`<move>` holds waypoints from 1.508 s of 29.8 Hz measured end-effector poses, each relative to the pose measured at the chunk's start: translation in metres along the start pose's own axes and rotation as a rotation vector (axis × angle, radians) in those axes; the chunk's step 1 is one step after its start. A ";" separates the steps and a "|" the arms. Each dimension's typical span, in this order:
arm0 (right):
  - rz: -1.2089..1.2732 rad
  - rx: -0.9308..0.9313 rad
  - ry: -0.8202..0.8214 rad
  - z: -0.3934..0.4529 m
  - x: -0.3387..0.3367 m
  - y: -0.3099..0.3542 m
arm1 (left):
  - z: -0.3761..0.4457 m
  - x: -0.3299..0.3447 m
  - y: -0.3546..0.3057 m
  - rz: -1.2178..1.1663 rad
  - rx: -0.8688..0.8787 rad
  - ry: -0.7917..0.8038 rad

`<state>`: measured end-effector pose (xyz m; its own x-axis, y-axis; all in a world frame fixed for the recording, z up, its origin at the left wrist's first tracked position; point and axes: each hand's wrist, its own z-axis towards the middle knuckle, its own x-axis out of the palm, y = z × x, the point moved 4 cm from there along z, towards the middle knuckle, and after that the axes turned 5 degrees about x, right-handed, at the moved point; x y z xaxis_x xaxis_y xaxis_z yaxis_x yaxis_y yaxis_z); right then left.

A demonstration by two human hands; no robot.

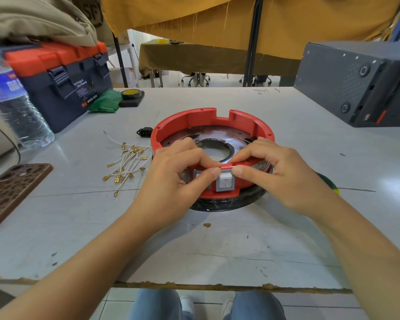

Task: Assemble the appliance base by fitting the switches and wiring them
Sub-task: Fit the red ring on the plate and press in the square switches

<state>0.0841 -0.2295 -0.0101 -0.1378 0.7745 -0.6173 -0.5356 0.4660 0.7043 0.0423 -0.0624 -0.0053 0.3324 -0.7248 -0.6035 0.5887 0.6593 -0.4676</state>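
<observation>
Switches come first, and that is where I am: my left hand (180,176) and my right hand (273,172) both sit on the near wall of the red base (208,118), which rests on a black ring near the middle of the surface (217,245). One white rocker switch (225,181) already sits in its opening in that wall. My left thumb covers a second grey-framed opening just beside it, so I cannot tell whether a switch is fully seated there. Fingers of both hands are curled over the rim, thumbs pressing on the outer face beside the switch, pinching the wall between them.

I judge the fitting stage close to done, while the wiring has not begun: the bundle of white leads with brass terminals (127,162) lies loose just left of the base, touching nothing inside it. A black power inlet socket (144,131) also lies unfitted by the base's far left side.

Toward the far left corner stand a toolbox (62,84), a water bottle (14,105), a green cloth (106,101) and a roll of tape (131,93). A brown phone case (12,190) lies at the left edge and a dark box (356,86) at the far right. Nothing blocks my reach to the leads
</observation>
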 end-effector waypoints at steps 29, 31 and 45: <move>-0.183 -0.004 -0.020 -0.003 0.002 -0.003 | -0.009 0.004 0.007 0.160 0.087 0.061; -0.187 -0.009 -0.022 -0.003 0.002 -0.003 | -0.009 0.004 0.006 0.153 0.086 0.060; 0.040 -0.009 -0.008 0.002 -0.009 0.005 | 0.000 -0.016 0.004 0.008 0.076 0.050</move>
<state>0.0842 -0.2333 0.0001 -0.1531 0.7958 -0.5859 -0.5375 0.4304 0.7252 0.0394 -0.0484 0.0020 0.3016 -0.7075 -0.6392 0.6412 0.6466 -0.4132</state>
